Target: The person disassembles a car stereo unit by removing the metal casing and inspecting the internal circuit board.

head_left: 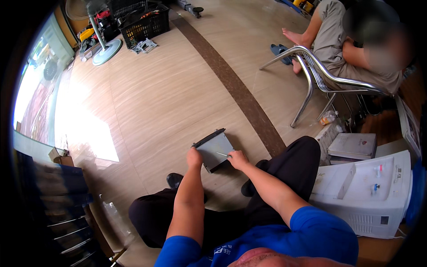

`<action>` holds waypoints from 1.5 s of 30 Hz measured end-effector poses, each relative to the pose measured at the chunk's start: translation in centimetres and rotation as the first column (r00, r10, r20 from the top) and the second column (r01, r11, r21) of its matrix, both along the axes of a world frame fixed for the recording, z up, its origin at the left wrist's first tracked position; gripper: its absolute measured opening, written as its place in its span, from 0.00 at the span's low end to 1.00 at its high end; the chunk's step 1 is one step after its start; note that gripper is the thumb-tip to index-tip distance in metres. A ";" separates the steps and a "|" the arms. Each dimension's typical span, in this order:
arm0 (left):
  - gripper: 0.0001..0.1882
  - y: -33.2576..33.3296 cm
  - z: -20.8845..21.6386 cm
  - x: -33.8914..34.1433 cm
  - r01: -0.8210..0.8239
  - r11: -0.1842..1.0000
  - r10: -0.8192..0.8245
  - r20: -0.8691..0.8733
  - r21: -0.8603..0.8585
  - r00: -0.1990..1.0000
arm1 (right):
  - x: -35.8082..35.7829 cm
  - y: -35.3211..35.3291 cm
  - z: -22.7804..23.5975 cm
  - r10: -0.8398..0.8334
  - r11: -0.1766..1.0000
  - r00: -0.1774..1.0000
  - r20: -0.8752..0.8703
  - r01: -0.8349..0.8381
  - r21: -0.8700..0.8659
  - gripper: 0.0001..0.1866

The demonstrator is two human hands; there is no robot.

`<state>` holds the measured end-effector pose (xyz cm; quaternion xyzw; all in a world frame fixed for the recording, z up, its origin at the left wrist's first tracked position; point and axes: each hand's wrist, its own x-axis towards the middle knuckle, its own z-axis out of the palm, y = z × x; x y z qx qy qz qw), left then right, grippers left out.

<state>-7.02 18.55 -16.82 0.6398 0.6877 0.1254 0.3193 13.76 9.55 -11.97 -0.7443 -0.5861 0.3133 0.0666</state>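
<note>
A flat grey metal box with a black front panel, like an electronics unit, is between my hands, low over the floor in front of my knees. My left hand is closed on its left edge near the black panel. In my right hand, at the box's right side, is a thin metal tool that looks like a screwdriver. Its shaft points left across the top face of the box. Whether the tip touches the metal cannot be made out, and the handle is hidden in my fingers.
To my right lies a white water dispenser, with a flat white box beyond it. Another person sits far right on a metal chair. A black crate and a fan base stand at the far left.
</note>
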 end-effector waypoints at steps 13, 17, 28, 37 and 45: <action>0.11 0.6 0.2 1.4 0.056 0.990 -0.080 -0.187 -0.126 0.979 | 0.4 -3.2 -2.9 -0.062 0.998 0.997 -0.055 0.061 -0.023 0.14; 0.10 0.4 0.9 1.8 0.179 0.979 -0.194 -0.198 -0.094 0.961 | 0.7 -3.7 -4.2 -0.075 0.997 0.994 -0.083 0.074 -0.016 0.14; 0.11 2.0 0.9 0.1 0.252 0.961 -0.276 -0.358 -0.112 0.892 | -0.2 -2.3 -5.8 -0.215 0.944 0.957 -0.197 0.255 0.208 0.14; 0.09 -1.6 -5.8 -3.0 -0.752 0.609 0.792 0.239 -0.252 0.561 | 0.9 0.0 -2.2 -0.583 0.799 0.797 -0.157 0.598 0.068 0.19; 0.06 -7.6 -3.7 6.5 -0.646 0.545 0.803 0.553 -0.534 0.220 | 5.1 -1.0 -8.8 -0.489 0.854 0.807 -0.330 0.520 0.006 0.16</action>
